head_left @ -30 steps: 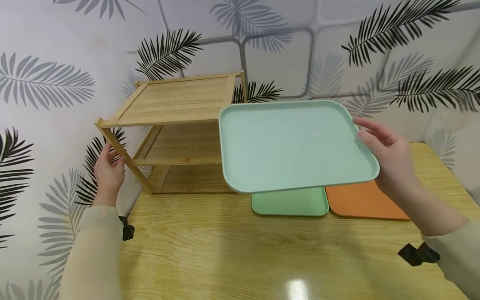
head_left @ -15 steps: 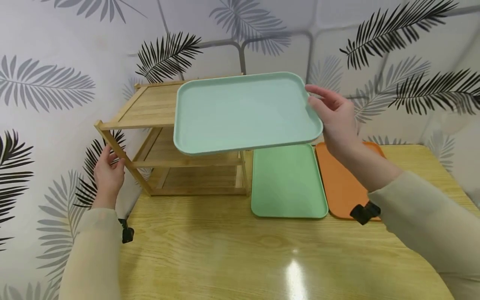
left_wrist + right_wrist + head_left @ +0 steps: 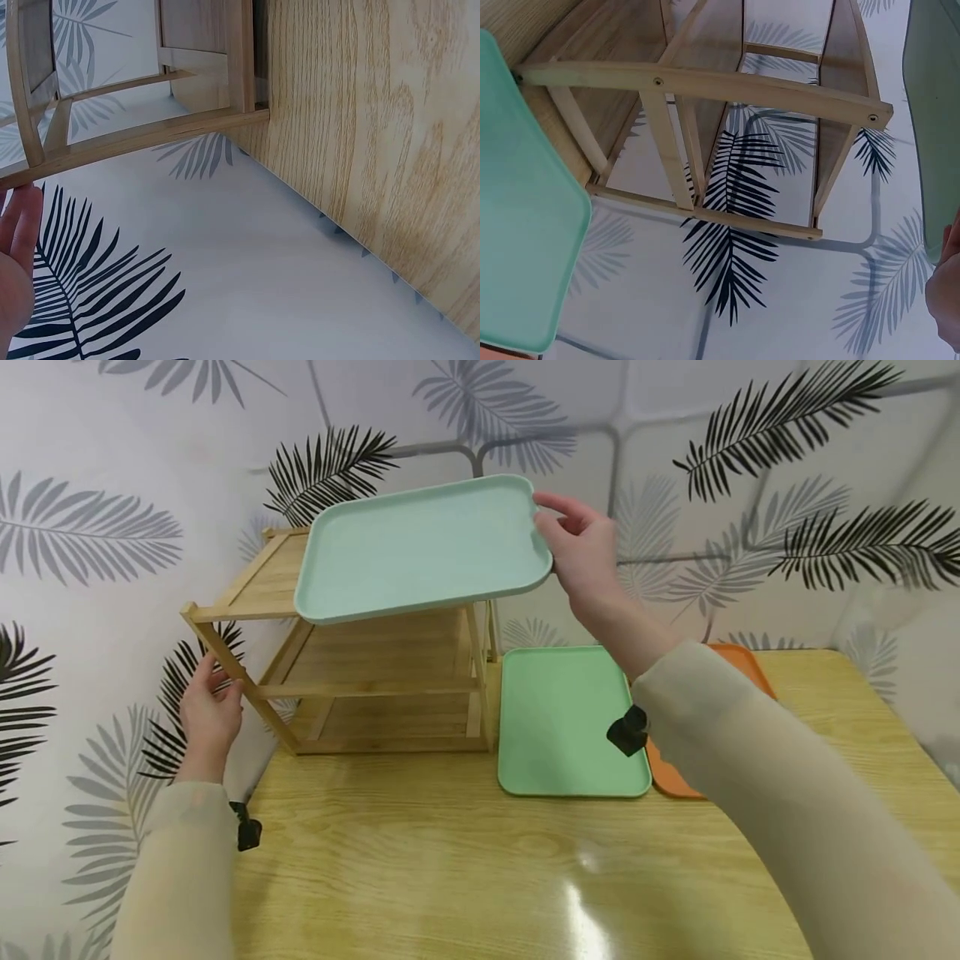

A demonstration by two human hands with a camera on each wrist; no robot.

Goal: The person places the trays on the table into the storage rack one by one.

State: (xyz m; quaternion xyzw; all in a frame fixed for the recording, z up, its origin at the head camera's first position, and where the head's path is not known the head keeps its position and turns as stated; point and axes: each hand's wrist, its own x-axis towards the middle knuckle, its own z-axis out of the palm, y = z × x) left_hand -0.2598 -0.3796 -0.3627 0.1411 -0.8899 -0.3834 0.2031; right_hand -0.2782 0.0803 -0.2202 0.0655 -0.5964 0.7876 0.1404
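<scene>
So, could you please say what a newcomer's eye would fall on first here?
Probably the pale mint tray, which the right hand holds up above the wooden rack. After that, the bright green tray and the orange tray, lying side by side on the table, right of the rack.

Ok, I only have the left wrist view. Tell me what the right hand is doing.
Observer: The right hand grips a pale mint tray by one short end.
Operator: Place that tray against the rack for me.
Observer: In the head view it hides much of the top shelf of the rack; contact I can't tell.
Operator: Report what's on the table.
Observer: A green tray and an orange tray lie there side by side.
</scene>
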